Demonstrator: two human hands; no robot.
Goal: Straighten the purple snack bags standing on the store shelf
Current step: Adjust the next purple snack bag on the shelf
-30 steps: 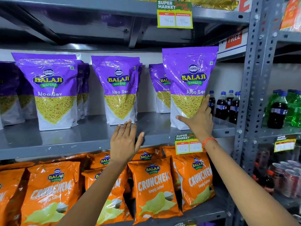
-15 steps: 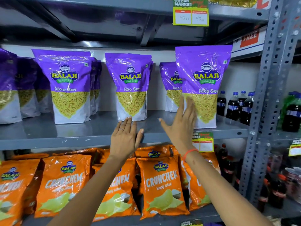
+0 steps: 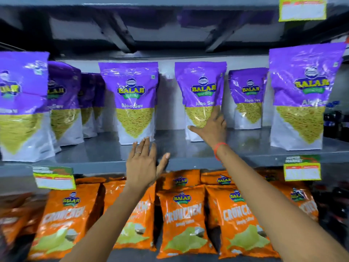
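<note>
On the grey middle shelf I count several purple snack bags standing upright, frame blurred throughout.

Item, right hand: fingers spread, palm laid flat against the lower right front of the fourth purple bag, thumb stretched left across the bag's base. It presses and does not close around anything. A red band sits at the wrist.

Item, left hand: open, fingers together and pointing up, thumb splayed right, holding nothing. I see it in front of the shelf lip, its fingertips just below the base of the third purple bag; whether they touch that bag I cannot tell.

Item, remaining purple stock: a large near bag at far left, a second bag partly behind it with more behind that, a smaller bag set back, and a large near bag at far right, close to the front edge.

Item, open room: bare shelf lies between the third and fourth bags, and again in front of the set-back bag. The third and fourth bags stand back from the front edge.

Item, surroundings: yellow-green price tags hang from the shelf lip at left and right; another hangs from the shelf above. Orange chip bags crowd the level beneath, behind both forearms.
</note>
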